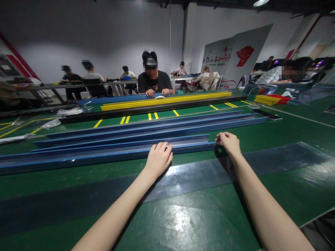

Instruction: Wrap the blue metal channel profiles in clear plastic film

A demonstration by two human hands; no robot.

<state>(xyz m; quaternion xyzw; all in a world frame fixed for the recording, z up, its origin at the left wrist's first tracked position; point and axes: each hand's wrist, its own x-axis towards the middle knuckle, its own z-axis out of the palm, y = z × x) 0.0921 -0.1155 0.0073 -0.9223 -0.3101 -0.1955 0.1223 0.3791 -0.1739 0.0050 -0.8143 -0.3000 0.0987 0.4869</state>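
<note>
A long blue U-shaped channel (104, 155) lies across the table in front of me. My left hand (159, 157) is over its near wall, fingers curled across the upper edge. At the channel's right end, my right hand (229, 143) is closed in a pinch on a small dark red piece (218, 140), mostly covered by the fingers. Nearer to me, a long clear plastic strip (183, 179) lies flat under my forearms. Two more blue channels (157, 129) lie parallel just beyond the one I touch.
Farther off lie a yellow channel (167, 101) and a black channel (146, 111) on the green table (162, 219). A co-worker (154, 80) sits opposite, both hands at a blue channel. A phone (269, 114) and yellow and red trays (272, 99) are at the right.
</note>
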